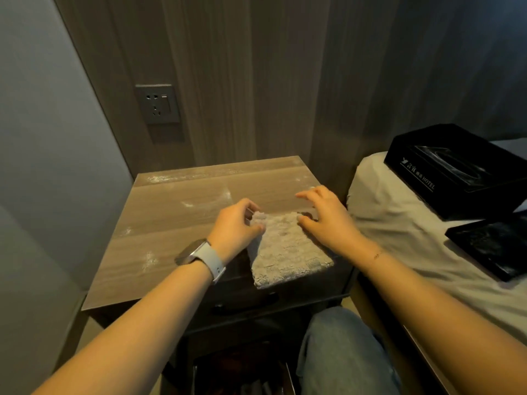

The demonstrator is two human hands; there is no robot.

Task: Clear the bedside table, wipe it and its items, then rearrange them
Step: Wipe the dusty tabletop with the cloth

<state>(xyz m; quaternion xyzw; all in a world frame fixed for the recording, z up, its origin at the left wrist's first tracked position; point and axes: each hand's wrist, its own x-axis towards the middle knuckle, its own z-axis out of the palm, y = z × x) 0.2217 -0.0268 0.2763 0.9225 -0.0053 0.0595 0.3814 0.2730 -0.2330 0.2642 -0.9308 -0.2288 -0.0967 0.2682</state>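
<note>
Wiping step in hand, we judge: bedside table (pixel 159 232) top bare of items but streaked with white dust. Our left hand (pixel 235 223) pinches far corner of grey cloth (pixel 285 249); right hand (pixel 325 215) just right of cloth, fingers spread, loose, gripping nothing. Tissue box (pixel 456 166) and black tray (pixel 496 246) on bed, well right of right hand. Next: flatten cloth, sweep left toward dust.
</note>
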